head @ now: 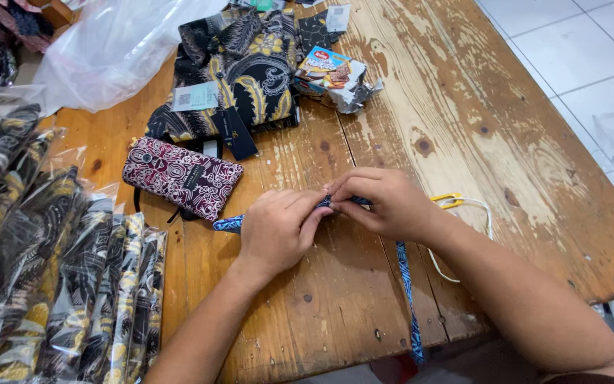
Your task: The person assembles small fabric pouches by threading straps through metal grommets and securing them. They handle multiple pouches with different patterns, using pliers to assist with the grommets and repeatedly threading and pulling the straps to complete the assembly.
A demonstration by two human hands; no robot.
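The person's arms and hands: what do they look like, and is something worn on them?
Both forearms are bare up to the frame edge, with no sleeves visible. The left hand and the right hand wear no gloves, and no ring, watch or bracelet shows. Fingernails look short and unpainted.

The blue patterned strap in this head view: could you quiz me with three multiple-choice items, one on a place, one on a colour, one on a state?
1. Where does the maroon patterned pouch lie?
A. Left of the hands, on the wooden table
B. On the tiled floor
C. Right of the hands, on the table

2. What colour is the strap?
A. Red
B. Blue
C. Green

3. How is the strap held?
A. It lies untouched
B. One hand lifts it high
C. Left hand and right hand pinch it together

Answers: 1 A, the pouch sits left of both hands on the wood. 2 B, its print is blue. 3 C, both hands' fingers meet on it.
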